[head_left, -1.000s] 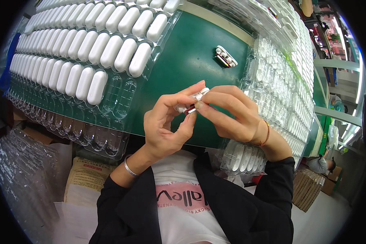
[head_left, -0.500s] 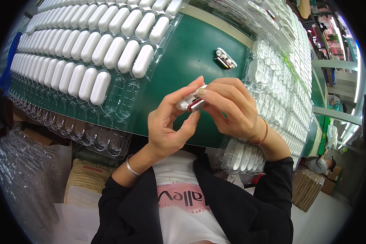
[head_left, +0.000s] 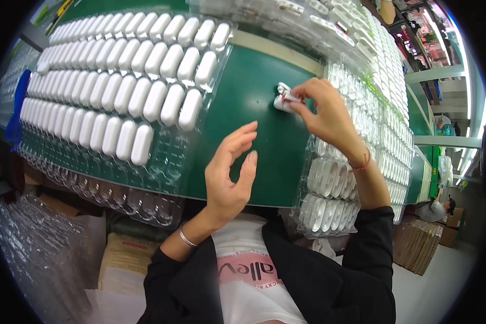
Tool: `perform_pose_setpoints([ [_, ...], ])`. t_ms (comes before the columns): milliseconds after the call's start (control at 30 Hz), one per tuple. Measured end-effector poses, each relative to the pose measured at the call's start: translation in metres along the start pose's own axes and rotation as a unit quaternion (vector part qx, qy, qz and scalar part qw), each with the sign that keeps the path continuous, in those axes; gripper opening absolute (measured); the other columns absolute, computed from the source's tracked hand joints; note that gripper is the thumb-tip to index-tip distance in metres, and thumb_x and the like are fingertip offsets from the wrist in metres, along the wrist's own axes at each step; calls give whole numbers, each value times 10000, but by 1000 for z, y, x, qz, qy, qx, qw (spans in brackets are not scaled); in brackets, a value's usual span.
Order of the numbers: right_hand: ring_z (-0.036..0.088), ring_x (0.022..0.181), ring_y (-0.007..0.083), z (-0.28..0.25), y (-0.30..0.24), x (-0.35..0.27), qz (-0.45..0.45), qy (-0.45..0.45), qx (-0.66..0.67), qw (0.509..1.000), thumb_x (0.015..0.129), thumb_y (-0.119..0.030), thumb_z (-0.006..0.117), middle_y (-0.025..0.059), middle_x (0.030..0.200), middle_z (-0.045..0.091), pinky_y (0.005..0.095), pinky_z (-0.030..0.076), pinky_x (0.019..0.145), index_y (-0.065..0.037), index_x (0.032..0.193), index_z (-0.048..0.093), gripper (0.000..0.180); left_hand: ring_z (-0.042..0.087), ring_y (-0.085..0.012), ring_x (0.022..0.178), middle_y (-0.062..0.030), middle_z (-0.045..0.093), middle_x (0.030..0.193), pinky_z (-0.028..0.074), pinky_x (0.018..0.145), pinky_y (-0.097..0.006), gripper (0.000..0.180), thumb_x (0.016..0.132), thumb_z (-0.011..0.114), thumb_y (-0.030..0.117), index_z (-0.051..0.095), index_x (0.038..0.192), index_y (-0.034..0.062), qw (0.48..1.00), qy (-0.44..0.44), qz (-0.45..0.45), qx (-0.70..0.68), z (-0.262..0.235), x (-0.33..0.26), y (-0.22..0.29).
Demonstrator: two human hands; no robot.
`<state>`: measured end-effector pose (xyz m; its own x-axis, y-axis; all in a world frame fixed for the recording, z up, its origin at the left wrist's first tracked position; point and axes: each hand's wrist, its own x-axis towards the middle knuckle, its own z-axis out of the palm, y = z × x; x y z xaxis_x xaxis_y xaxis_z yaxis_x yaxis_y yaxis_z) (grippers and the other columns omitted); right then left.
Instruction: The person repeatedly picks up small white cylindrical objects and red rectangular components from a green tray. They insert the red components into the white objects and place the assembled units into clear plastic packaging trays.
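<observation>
And the right hand point(head_left: 329, 116) is pinching a small white-and-red plastic piece point(head_left: 282, 103), right of the clear plastic tray point(head_left: 170, 154) on my green table point(head_left: 243, 97); left hand point(head_left: 229, 175) spread, empty; I'd judge that tray mostly done, white oval cases point(head_left: 171, 102) filling it except near-right wells; open white shells point(head_left: 325, 209) sit in packs point(head_left: 321, 234) farther right

Green tabletop point(head_left: 259, 178): left clear trays point(head_left: 170, 159), right clear trays point(head_left: 344, 92), small white part point(head_left: 281, 89) between.

Tray point(head_left: 170, 161) left of fingers point(head_left: 239, 137)
</observation>
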<state>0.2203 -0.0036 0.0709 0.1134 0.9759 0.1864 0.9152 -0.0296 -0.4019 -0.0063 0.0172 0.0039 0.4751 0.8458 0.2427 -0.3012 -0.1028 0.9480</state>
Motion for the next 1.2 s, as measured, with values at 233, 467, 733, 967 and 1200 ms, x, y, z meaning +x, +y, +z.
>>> perform_pose_setpoints([
  [233, 527, 989, 343, 6, 1, 6, 0, -78, -37, 996, 791, -156, 725, 162, 1059, 542, 405, 446, 867, -1, 1136, 523, 429, 502, -245, 1260, -211, 492, 1348, 447, 1017, -335, 304, 928, 477, -65, 502, 1231, -56, 998, -55, -21, 4, -3, 0, 6],
  [467, 549, 998, 340, 16, -7, 5, -76, -83, -56, 992, 742, -203, 780, 152, 1094, 546, 403, 496, 818, -42, 1194, 521, 545, 579, -211, 1137, -181, 560, 1254, 497, 936, -301, 245, 928, 489, -78, 562, 1160, -43, 997, -69, 3, 40, -3, -2, 3],
  [733, 591, 923, 315, 17, 12, 24, -56, -74, -41, 995, 764, -85, 677, 115, 1037, 561, 392, 499, 782, -76, 1171, 541, 429, 644, -172, 969, -137, 657, 1053, 538, 817, -272, 178, 954, 482, -52, 607, 1081, -51, 995, -90, -38, 6, 0, -5, 5],
  [967, 633, 814, 303, 12, 24, 38, -53, -44, 2, 998, 791, -31, 622, 111, 941, 605, 378, 525, 697, -93, 1086, 569, 306, 653, -160, 927, -129, 668, 1018, 537, 797, -261, 168, 956, 487, -44, 621, 1057, -52, 993, -102, -52, 7, -1, -6, 7],
  [1200, 609, 691, 221, -47, 59, 69, -14, 101, -15, 995, 869, -142, 656, 109, 970, 649, 324, 503, 640, -113, 1154, 631, 287, 659, -154, 900, -121, 678, 1006, 532, 791, -254, 163, 953, 494, -44, 631, 1042, -45, 991, -123, -47, 26, 0, -5, 7],
])
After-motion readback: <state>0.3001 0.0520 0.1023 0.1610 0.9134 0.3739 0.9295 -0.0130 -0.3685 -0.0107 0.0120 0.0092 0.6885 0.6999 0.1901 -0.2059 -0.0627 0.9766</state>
